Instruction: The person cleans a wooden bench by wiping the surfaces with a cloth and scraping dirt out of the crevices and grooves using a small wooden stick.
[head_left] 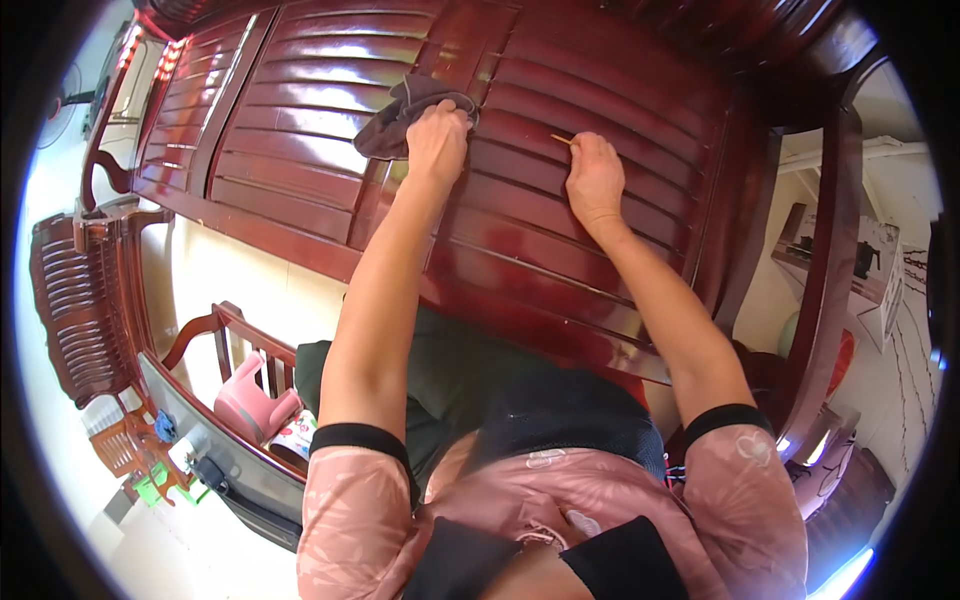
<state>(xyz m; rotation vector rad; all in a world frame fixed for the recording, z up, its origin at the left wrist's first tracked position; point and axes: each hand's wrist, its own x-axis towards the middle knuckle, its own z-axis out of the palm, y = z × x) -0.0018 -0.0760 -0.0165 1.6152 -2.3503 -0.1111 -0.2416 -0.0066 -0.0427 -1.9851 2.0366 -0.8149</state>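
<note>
My left hand (437,140) is closed on a dark grey-brown cloth (385,130), which lies bunched on the slatted seat of a glossy red-brown wooden bench (490,235). To the right, my right hand (596,178) pinches a thin, light brown stick (561,139) over the slats. The stick's tip points left, toward the cloth. Its other end is hidden inside my fingers. Both forearms reach forward across the front edge of the bench.
The bench's armrest (832,270) rises at the right, with a printed box (850,255) beyond it. At lower left are a pink watering can (252,398), a grey-topped table (220,465) and a wooden chair (85,310). A fan (62,103) stands far left.
</note>
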